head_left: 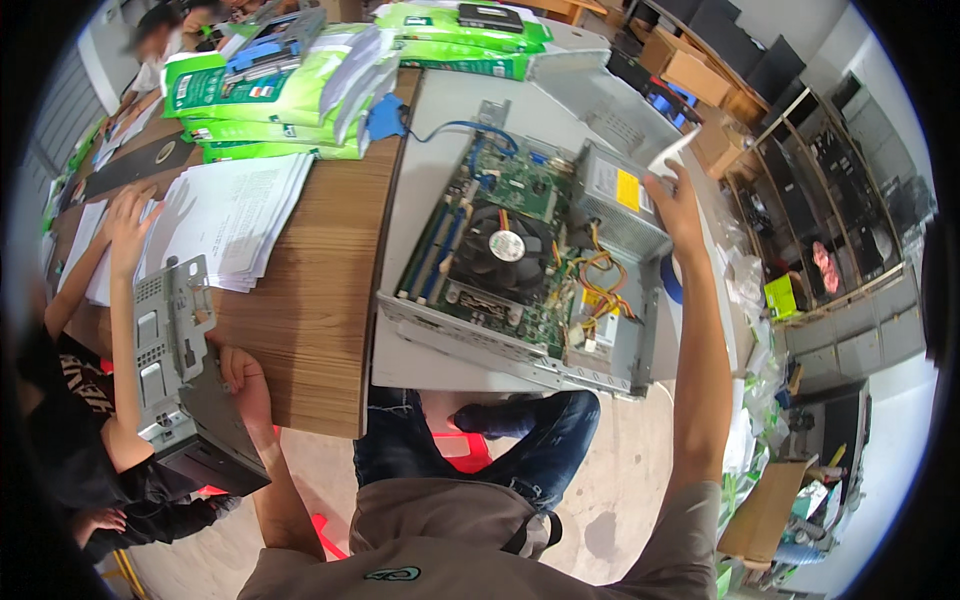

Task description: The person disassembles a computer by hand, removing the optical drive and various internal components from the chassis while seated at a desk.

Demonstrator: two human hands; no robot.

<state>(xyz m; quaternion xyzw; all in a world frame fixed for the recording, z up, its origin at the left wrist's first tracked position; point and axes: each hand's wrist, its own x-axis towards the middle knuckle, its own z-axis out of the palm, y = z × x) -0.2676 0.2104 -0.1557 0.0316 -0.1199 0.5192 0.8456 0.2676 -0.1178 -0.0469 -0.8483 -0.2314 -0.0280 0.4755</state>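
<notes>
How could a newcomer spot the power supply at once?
On the white table lies an open case. In its far right corner, by the person's right hand, sits the power supply. It is a silver box with a yellow label, unlike the black fan to its left on the green board.

Right grip [677,205] reaches forward, half-spread, while left grip [243,374] curls lower
</notes>
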